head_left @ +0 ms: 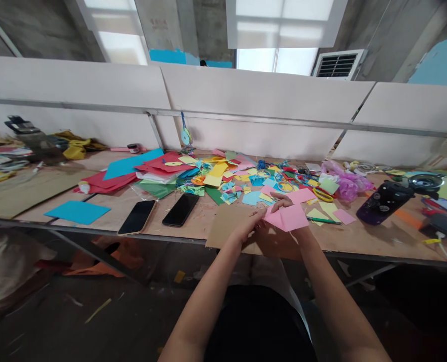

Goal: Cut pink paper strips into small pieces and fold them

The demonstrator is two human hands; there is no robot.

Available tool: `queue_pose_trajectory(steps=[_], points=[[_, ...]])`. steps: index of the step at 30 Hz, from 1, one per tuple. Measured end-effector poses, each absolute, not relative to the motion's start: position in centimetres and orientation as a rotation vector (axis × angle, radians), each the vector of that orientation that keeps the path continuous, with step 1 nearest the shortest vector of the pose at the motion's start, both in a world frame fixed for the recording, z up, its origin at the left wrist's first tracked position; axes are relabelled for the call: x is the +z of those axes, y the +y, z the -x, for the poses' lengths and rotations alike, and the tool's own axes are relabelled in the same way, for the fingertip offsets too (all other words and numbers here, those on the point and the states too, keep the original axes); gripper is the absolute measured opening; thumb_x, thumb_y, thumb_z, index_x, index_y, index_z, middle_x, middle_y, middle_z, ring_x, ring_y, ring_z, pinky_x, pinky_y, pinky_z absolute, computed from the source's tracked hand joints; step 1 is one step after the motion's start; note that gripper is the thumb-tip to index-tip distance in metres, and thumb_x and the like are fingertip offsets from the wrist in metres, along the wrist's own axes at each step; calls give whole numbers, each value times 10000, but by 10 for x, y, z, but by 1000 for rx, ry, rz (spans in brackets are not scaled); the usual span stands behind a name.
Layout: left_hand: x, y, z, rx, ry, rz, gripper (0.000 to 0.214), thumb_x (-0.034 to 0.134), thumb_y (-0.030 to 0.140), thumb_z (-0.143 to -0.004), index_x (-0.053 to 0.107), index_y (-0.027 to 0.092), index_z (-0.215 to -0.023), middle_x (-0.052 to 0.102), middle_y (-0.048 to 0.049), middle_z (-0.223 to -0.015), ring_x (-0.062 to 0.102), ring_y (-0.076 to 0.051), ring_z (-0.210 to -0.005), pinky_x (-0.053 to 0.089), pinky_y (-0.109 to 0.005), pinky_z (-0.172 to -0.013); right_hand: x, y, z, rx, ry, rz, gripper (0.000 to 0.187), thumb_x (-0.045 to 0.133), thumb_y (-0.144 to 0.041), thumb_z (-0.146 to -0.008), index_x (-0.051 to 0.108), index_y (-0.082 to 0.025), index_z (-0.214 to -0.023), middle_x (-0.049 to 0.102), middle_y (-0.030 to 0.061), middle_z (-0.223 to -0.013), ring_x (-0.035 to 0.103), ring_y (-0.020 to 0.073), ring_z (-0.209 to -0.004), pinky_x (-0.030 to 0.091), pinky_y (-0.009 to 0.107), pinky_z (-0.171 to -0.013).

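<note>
A pink sheet of paper (289, 217), partly folded, is held over the near edge of the wooden table (193, 223). My left hand (250, 225) pinches the sheet's left corner, fingers closed. My right hand (282, 202) grips the sheet's top edge from behind, mostly hidden by the paper. Beneath my hands lies a piece of brown cardboard (227, 226) that overhangs the table edge.
Two dark phones (136, 217) (181, 209) lie left of my hands. Coloured paper scraps (231, 181) cover the middle, with red and blue sheets (133, 166) further left. A dark bottle (383, 202) lies at the right, near yellow-handled scissors (322, 194). White partitions (264, 110) back the table.
</note>
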State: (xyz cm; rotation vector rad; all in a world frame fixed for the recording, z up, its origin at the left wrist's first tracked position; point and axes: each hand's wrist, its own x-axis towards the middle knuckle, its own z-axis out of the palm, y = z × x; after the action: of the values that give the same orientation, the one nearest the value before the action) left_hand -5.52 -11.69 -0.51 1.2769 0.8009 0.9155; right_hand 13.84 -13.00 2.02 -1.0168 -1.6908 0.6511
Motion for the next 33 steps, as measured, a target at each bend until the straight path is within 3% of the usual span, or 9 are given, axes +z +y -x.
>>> queue_pose_trajectory(steps=[4,7,11,15,20,25,28,33], points=[[-6,-111,56,937,675,-1138,469,819,549,-649,662,153,-845,644,-13,-660,543,-89,-526,363,-205,-511,12,-124,-134,692,-1610,1001,318,653,-502,-813,700,-276,-1032,701,84,-1177,559,302,-1231,388,457,-1096],[-8,-104,52,1163,694,-1006,493,843,558,-599,611,160,-776,649,-7,-660,573,-89,-540,424,-211,-559,9,-126,-128,838,-1434,1045,366,703,-453,-754,693,-274,-1072,726,72,-1113,632,307,-1113,481,464,-977],[-10,-101,49,1293,724,-955,485,842,537,-615,617,165,-830,701,-31,-752,643,-118,-615,458,-227,-596,11,-135,-122,1012,-1344,1069,365,745,-402,-696,701,-238,-1019,748,64,-997,685,270,-940,534,394,-832],[-12,-104,47,1298,685,-998,444,863,442,-619,679,155,-904,737,-52,-823,684,-148,-706,485,-245,-656,22,-141,-112,1061,-1273,1160,316,771,-462,-676,720,-228,-881,756,38,-887,675,225,-803,518,320,-715],[-13,-107,41,1268,627,-1005,423,899,403,-554,717,152,-841,736,-48,-799,670,-153,-710,530,-278,-713,28,-146,-103,920,-1260,1319,317,745,-532,-689,714,-220,-736,707,23,-641,648,226,-683,438,291,-581],[-14,-107,39,1267,626,-1005,407,912,396,-538,724,153,-805,728,-49,-793,673,-162,-723,554,-284,-691,18,-143,-104,1009,-1116,1234,317,772,-528,-654,678,-229,-706,607,-15,-508,515,174,-476,348,298,-465],[-13,-108,40,1275,646,-987,409,920,410,-525,715,158,-774,724,-51,-769,680,-169,-715,562,-290,-679,13,-140,-106,1034,-1058,1181,311,785,-506,-650,671,-220,-690,588,-23,-507,460,141,-433,324,287,-444],[-8,-110,43,1274,669,-954,439,935,397,-502,727,156,-804,735,-66,-810,697,-180,-762,568,-285,-693,11,-135,-114,873,-1001,1179,333,805,-485,-636,682,-188,-722,666,15,-663,500,117,-521,372,255,-498]])
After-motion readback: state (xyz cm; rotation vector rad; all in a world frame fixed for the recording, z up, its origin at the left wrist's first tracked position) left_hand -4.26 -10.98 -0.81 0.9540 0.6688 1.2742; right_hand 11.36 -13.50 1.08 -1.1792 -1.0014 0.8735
